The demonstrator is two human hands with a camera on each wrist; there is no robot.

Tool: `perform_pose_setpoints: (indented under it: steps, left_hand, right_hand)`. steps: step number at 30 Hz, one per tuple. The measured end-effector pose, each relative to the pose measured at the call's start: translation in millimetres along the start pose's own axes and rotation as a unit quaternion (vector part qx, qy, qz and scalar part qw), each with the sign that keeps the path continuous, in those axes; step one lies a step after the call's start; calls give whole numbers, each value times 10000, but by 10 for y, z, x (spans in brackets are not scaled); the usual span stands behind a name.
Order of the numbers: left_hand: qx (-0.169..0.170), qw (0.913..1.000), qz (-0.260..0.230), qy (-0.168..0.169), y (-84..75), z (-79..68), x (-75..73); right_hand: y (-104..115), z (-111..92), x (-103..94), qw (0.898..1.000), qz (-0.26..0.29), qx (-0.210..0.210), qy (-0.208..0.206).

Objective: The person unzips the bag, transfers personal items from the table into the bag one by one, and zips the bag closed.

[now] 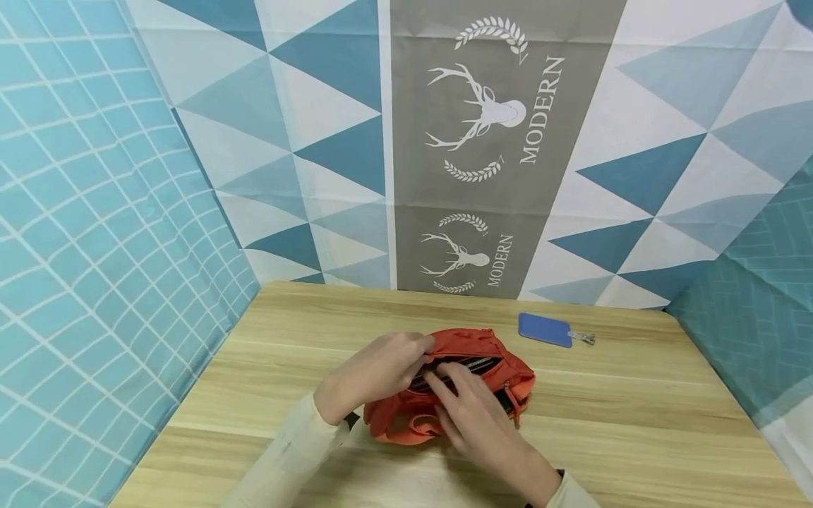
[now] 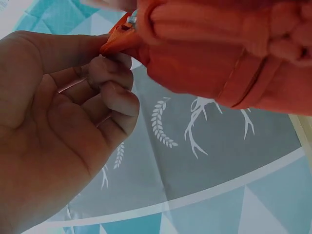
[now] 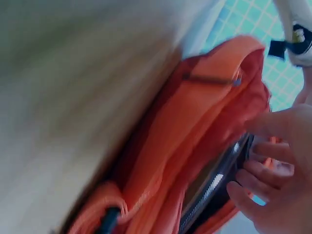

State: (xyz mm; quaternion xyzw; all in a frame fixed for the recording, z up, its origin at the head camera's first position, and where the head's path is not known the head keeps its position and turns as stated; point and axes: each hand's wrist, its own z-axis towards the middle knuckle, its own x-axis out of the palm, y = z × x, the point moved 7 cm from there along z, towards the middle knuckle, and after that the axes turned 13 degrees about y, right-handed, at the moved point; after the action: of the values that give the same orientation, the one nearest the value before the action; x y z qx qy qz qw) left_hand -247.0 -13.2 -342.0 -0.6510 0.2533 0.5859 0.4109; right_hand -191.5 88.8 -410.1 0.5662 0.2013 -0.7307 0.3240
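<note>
An orange-red fabric bag [image 1: 466, 343] lies on the wooden table, its zipped mouth spread and a dark lining showing inside. My left hand [image 1: 387, 367] pinches the edge of the mouth between thumb and fingers. Seen from the left wrist, that hand [image 2: 73, 107] holds a corner of the red fabric [image 2: 195, 68] by the zipper end. At the mouth's near side is my right hand [image 1: 473, 416], its fingers over the opening. In the right wrist view this hand [image 3: 278, 170] has loosely bent fingers beside the zipper teeth [image 3: 209, 187].
A blue card holder [image 1: 544, 329] with a metal clip [image 1: 583, 339] lies behind the bag to the right. Patterned cloth [image 1: 336, 134] hangs along the table's back edge [image 1: 317, 286], with blue tiled-print sheets [image 1: 95, 212] at the side.
</note>
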Motion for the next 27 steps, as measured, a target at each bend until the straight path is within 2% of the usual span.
perform_pose_setpoints:
  steps: [4, 9, 20, 24, 27]
  left_hand:
    - [15, 9999, -54, -102, 16, 9, -13]
    - [96, 9995, -148, -255, 43, 24, -23]
    - [-383, 9974, 218, -578, 222, -22, -97]
    - [-408, 9969, 303, -608, 239, -26, -104]
    - [-359, 9966, 384, -633, 216, -18, -101]
  right_hand:
    - [-61, -20, -2, 9991, -304, 188, 210]
    - [-64, -15, 47, 9981, -287, 160, 516]
    - [-21, 10, 89, 9951, -457, 125, 871]
    - [-21, 5, 70, 9954, -294, 121, 905]
    - [-71, -7, -40, 9984, -21, 67, 553]
